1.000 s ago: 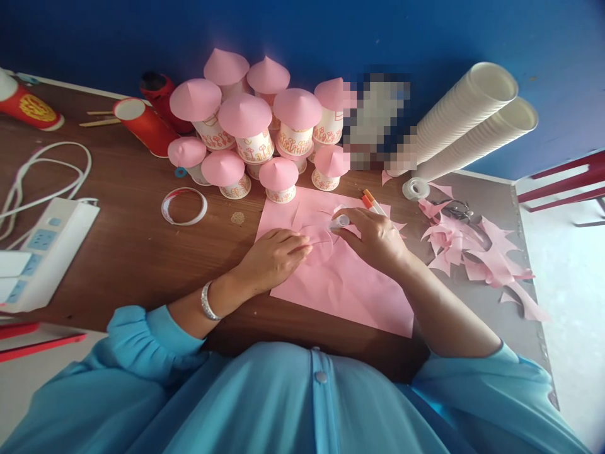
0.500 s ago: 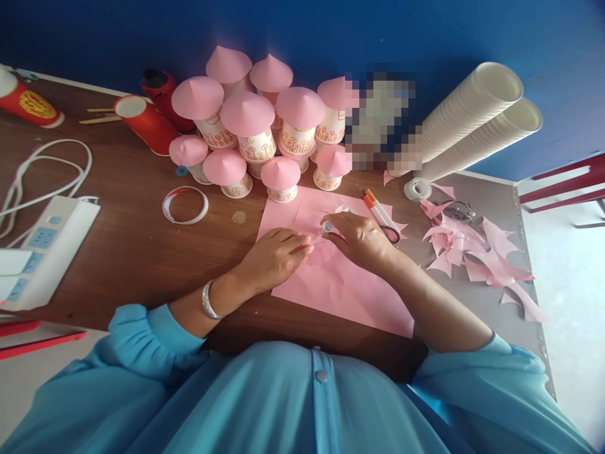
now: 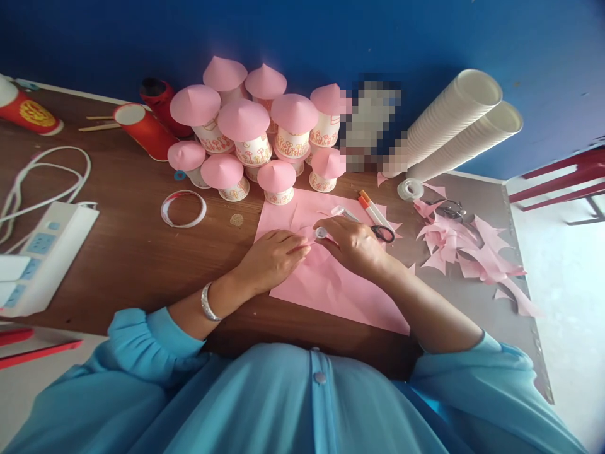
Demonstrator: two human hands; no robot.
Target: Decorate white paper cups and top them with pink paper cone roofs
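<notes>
My right hand point(image 3: 357, 246) is closed around a small white glue stick point(image 3: 321, 232), its round end facing me. Close beside it, my left hand point(image 3: 276, 258) has its fingers pressed together on the edge of a small piece of pink paper point(image 3: 311, 234), partly hidden by the hands. Under both hands lies a large pink paper sheet point(image 3: 345, 296). A small clear cap point(image 3: 337, 210) rests on the sheet just beyond my right hand. Scissors with black handles point(image 3: 382, 234) and an orange-and-white utility knife point(image 3: 371, 205) lie to the right of that hand.
Several paper cups with pink cone roofs point(image 3: 243, 121) stand at the back. Stacked white cups point(image 3: 454, 120), a clear tape roll point(image 3: 410, 188) and pink scraps point(image 3: 472, 246) are at right. A white ring point(image 3: 183, 209), red cup point(image 3: 144, 132) and power strip point(image 3: 51, 252) are at left.
The view has shifted slightly. My right hand with the glue stick has moved a little closer to my left hand, which keeps its hold on the paper.
</notes>
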